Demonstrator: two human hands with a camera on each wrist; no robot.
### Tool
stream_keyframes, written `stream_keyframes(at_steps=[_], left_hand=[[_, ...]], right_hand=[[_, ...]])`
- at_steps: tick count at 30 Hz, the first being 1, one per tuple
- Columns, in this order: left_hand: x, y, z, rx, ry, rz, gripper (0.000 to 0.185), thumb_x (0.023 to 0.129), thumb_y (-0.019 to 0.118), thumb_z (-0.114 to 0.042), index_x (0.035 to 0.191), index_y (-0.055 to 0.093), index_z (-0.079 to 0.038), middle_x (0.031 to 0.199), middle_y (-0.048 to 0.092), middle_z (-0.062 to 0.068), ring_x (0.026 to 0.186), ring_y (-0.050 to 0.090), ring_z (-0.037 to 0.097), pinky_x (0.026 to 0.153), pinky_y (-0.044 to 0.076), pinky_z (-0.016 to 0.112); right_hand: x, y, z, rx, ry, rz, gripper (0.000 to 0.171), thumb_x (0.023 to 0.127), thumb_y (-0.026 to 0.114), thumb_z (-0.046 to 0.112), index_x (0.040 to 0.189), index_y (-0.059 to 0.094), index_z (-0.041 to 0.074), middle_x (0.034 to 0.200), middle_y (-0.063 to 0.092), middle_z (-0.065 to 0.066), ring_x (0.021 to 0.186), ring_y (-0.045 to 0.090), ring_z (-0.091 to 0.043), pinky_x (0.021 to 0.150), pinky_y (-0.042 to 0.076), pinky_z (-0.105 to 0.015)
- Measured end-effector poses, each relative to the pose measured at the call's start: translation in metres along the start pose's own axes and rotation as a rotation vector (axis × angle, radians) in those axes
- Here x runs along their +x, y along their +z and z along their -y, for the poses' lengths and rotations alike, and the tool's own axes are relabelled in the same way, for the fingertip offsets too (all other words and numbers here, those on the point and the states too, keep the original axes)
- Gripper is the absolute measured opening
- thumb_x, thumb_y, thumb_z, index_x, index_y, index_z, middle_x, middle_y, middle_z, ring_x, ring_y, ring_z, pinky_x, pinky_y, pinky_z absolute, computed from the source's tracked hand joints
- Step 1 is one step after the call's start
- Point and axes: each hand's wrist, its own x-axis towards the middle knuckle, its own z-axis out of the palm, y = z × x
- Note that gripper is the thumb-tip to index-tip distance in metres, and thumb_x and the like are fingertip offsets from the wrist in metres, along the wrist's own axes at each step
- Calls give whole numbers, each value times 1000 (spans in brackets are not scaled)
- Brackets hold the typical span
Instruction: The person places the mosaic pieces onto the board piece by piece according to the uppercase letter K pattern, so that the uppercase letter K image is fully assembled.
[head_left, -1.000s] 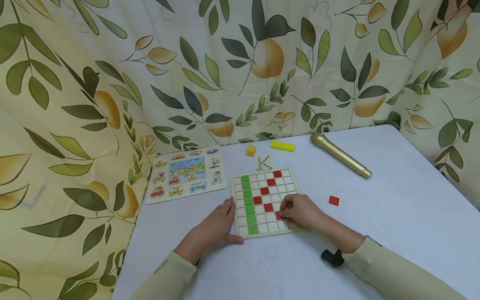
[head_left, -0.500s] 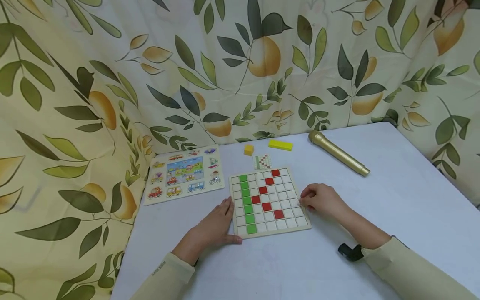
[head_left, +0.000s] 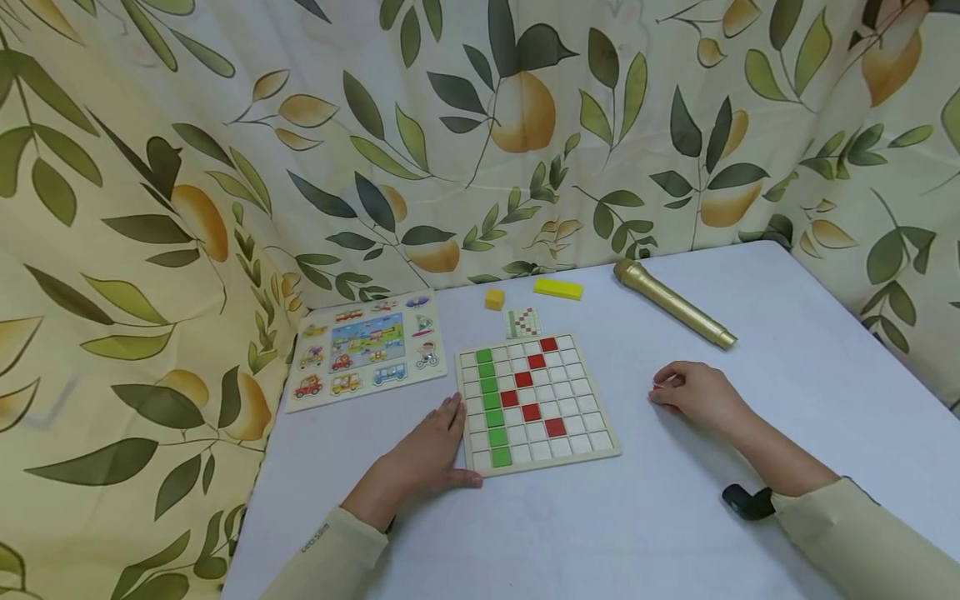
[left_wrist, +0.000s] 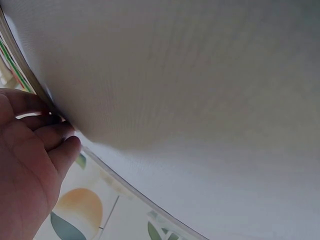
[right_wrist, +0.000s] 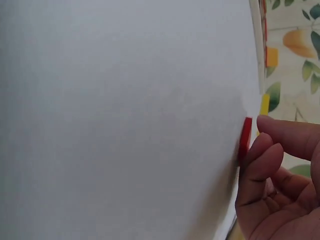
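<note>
A wooden grid board (head_left: 617, 450) holds a column of green tiles (head_left: 492, 418) and a V-like line of red tiles (head_left: 555, 427) among white cells. My left hand (head_left: 427, 446) rests at its left edge, fingers against the frame and thumb near the lower corner. To the right of the board, my right hand (head_left: 697, 396) is at a loose red tile (head_left: 657, 386), mostly covered by the fingers. In the right wrist view that loose tile (right_wrist: 245, 136) sits at the bent fingertips, the thumb tip close by. Whether they pinch it cannot be made out.
Behind the board lie a small pattern card (head_left: 522, 322), a yellow-orange cube (head_left: 494, 299) and a yellow bar (head_left: 558, 289). A vehicle picture puzzle (head_left: 431, 375) is at the left. A gold microphone (head_left: 675, 304) lies at the back right. A patterned curtain (head_left: 510, 192) hangs behind.
My right hand has left the red tile in the board's lower rows and moved right across the table to the loose red tile. The left hand stays at the board's edge.
</note>
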Motion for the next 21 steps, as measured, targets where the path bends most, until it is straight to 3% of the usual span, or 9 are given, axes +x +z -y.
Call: stream_keyframes(at_steps=[14, 21], left_hand=[[0, 2, 1, 0, 2, -5, 120, 79, 70, -71, 160, 16, -1, 168, 7, 15, 154, 10, 29, 121, 22, 42], [2, 1, 1, 1, 0, 0, 120, 79, 70, -70, 160, 15, -1, 168, 7, 15, 154, 10, 29, 121, 22, 42]], right_hand=[[2, -3, -11, -53, -20, -57, 26, 85, 81, 22, 95, 67, 3, 84, 67, -4, 79, 57, -21, 67, 43, -33], [0, -2, 0, -3, -35, -22, 19, 89, 75, 17, 102, 70, 4, 80, 66, 0, 72, 60, -16, 64, 45, -31]])
